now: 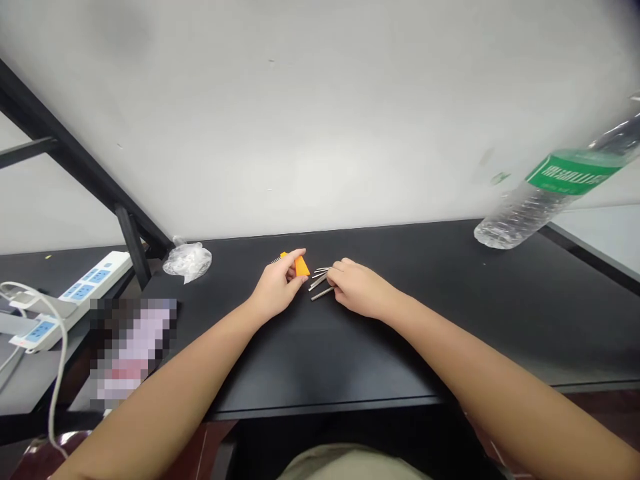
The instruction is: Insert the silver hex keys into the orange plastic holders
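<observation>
My left hand (276, 288) is closed around an orange plastic hex key holder (302, 266), gripped between thumb and fingers above the black table. Thin metal shafts (275, 261) stick out past the left hand's far side. Just to the right, my right hand (361, 288) has its fingers curled over several silver hex keys (319, 281) of differing thickness. Their straight ends fan out to the left towards the holder, and their other ends are hidden under the fingers. A small gap separates the two hands.
A crumpled clear plastic bag (189, 260) lies at the table's (320, 380) back left. A large water bottle (545, 190) with a green label stands at the back right by the white wall. Left, beyond a black frame, lies a power strip (83, 291) with a white cable.
</observation>
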A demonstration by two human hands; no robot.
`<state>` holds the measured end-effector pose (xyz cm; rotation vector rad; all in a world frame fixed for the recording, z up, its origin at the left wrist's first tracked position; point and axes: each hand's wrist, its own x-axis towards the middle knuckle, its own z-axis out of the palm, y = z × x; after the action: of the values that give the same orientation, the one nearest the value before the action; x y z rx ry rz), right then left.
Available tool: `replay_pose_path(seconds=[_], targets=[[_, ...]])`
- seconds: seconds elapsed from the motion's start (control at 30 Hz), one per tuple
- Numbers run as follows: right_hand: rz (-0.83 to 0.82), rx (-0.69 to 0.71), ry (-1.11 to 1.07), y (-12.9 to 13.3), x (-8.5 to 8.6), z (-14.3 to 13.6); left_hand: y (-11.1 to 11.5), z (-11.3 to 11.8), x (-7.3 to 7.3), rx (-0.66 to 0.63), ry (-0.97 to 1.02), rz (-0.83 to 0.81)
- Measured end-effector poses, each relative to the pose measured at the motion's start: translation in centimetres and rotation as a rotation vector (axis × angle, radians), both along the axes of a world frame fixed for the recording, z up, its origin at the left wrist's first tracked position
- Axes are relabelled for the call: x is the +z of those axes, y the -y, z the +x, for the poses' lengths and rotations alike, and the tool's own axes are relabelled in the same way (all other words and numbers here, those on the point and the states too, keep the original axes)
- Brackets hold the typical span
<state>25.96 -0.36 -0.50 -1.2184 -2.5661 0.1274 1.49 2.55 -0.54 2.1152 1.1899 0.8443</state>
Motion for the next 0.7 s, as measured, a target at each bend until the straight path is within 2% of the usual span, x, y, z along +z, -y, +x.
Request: replay_pose_path(seconds=[0.1,0.27,0.7], targets=[[-0.093,0.059,-0.192,-0.4,0.4,1.2,-0.2,0.0,-0.1,-0.022,0.134,-0.086],[-0.036,0.013,-0.462,-0.8,1.7,2.6,0.0,0.1,-0.3,-0.081,0.241,-0.143],[-0.235,-0.089,-0.62,-0.4,2.6,2.0,0.8,0.2,0.6,-0.107,0.178,-0.07]])
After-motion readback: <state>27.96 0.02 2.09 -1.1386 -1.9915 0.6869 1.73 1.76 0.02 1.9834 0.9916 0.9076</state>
